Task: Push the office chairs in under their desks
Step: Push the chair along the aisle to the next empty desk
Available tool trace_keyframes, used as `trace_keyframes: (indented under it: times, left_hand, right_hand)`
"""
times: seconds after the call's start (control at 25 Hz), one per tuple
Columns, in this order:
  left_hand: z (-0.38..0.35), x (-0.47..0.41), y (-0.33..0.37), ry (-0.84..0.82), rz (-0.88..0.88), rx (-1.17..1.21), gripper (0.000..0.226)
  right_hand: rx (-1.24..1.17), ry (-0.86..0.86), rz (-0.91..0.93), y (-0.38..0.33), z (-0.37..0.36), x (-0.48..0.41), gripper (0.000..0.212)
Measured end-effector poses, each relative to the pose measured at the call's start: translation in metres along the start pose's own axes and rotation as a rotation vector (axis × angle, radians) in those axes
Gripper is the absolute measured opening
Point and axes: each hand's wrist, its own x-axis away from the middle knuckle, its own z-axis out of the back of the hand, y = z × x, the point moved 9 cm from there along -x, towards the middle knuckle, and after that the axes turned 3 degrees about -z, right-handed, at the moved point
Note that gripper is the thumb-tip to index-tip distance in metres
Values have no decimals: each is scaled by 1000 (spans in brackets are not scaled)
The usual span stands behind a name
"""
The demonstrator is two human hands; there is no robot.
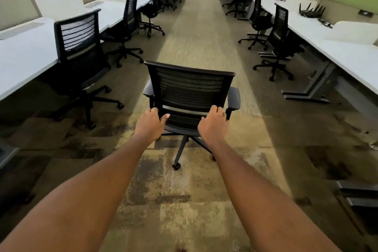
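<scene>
- Both grips are on one black mesh chair (190, 96): our left hand (150, 125) clasps the lower left edge of its backrest with the thumb wrapped over the frame, and our right hand (212, 124) clasps the lower right edge beside the armrest.
- We have the chair in the middle of the carpeted aisle (196, 32), its back toward us, well apart from the white benches on either side.
- Left bench (24, 57) already has a chair (79, 47) tucked against it; right bench (347, 53) has chairs parked near its edge.
- We judge this chair to be mid-transit, not yet turned toward any bench.
- Risk: we are holding low on the backrest, so a hard shove could tip or swivel the seat instead of rolling it.
- Risk: casters may snag on the carpet, or the armrests may knock a bench edge if we steer in at an angle.
</scene>
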Motion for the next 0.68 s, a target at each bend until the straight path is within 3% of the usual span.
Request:
trace_keyframes:
  times: [0.24,0.48,0.6,0.68]
  left_hand:
    - [26,-123,12,195,75,110,53]
    - [18,-257,30,46,-174,-196,108]
    - [-16,-305,33,-162,-262,-284,107]
    - [-29,-322,41,-164,-365,-374,79]
  right_hand:
    - [17,133,143,-36,9,-104,54]
    - [320,60,194,-48,-24,-213,86]
    - [360,-38,120,-45,-52,-253,72]
    - [399,-36,86,-41,-61,-269,44]
